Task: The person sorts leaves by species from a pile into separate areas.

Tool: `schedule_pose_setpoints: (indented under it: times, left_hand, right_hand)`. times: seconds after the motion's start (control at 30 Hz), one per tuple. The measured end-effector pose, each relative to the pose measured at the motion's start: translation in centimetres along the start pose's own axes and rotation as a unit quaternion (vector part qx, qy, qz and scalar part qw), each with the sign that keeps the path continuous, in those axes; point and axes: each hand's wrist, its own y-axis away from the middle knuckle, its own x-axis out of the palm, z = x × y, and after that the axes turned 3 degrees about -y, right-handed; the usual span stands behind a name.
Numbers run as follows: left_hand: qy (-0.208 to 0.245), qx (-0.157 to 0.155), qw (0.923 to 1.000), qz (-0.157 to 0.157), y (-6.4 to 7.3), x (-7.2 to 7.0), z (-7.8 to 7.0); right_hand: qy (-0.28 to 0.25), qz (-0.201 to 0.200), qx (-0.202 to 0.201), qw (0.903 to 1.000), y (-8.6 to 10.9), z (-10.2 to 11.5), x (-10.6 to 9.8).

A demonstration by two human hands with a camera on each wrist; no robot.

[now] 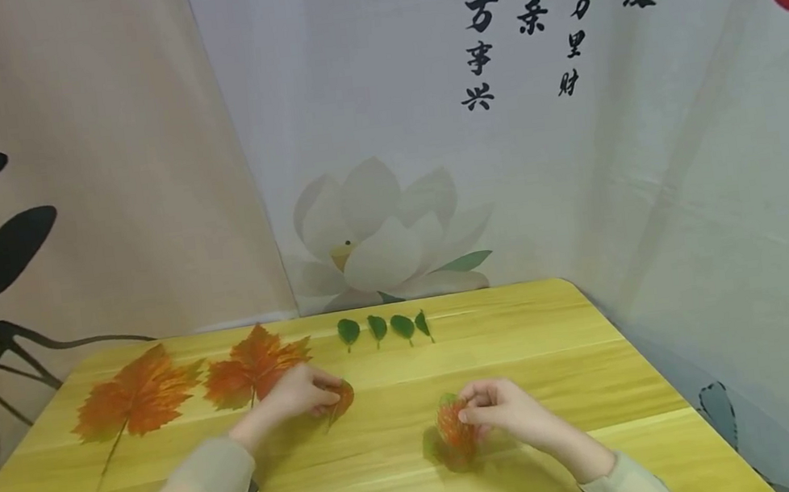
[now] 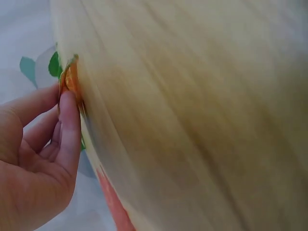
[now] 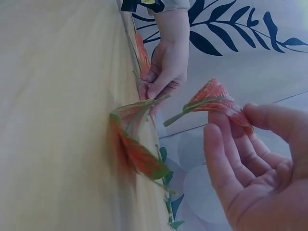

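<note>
In the head view my left hand (image 1: 299, 393) pinches a small orange-red leaf (image 1: 342, 399) between thumb and fingers, low over the table. The left wrist view shows this left hand (image 2: 43, 149) from the side, with the orange leaf (image 2: 72, 81) at its fingertips. To the right, my right hand (image 1: 507, 410) pinches an orange-red leaf with a green tip (image 1: 451, 420). In the right wrist view the held leaf (image 3: 214, 100) is folded, its green stem pointing away from the right hand (image 3: 262, 163). Another curled red-green leaf (image 3: 137, 147) rests on the table close by, apart from the fingers.
Two large orange maple leaves (image 1: 135, 396) (image 1: 253, 366) lie at the table's back left. Several small green leaves (image 1: 378, 328) form a row near the back edge of the yellow wooden table (image 1: 559, 341). A printed cloth backdrop (image 1: 380, 118) hangs behind.
</note>
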Motion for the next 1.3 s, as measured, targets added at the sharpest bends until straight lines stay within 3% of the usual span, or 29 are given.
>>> schedule_pose_setpoints:
  times: [0.17,0.33,0.63,0.83,1.13,1.3]
  left_hand:
    - [-0.061,0.002,0.9978,-0.026,0.4,0.1,-0.3]
    - [-0.077,0.001,0.9959,-0.047,0.9,0.1,-0.2]
    - [-0.077,-0.005,0.9959,-0.047,1.4,0.2,0.5]
    - [-0.109,-0.011,0.9929,-0.048,1.4,0.3,0.3]
    - [-0.204,0.046,0.9776,-0.023,1.2,0.5,-0.7]
    - [-0.21,0.058,0.9758,-0.021,0.9,0.8,-0.9]
  right_hand:
    - [-0.002,-0.008,-0.001,1.0,-1.2,0.7,0.0]
    - [-0.007,-0.021,-0.001,0.9997,-2.9,1.3,0.1]
    - [-0.01,-0.036,0.018,0.9991,-6.2,1.9,0.8]
    - [-0.022,-0.042,0.026,0.9985,-8.3,2.1,1.6]
    - [-0.032,-0.05,0.029,0.9978,-10.6,1.2,2.6]
    - [-0.038,-0.051,0.03,0.9975,-11.9,0.2,3.0]
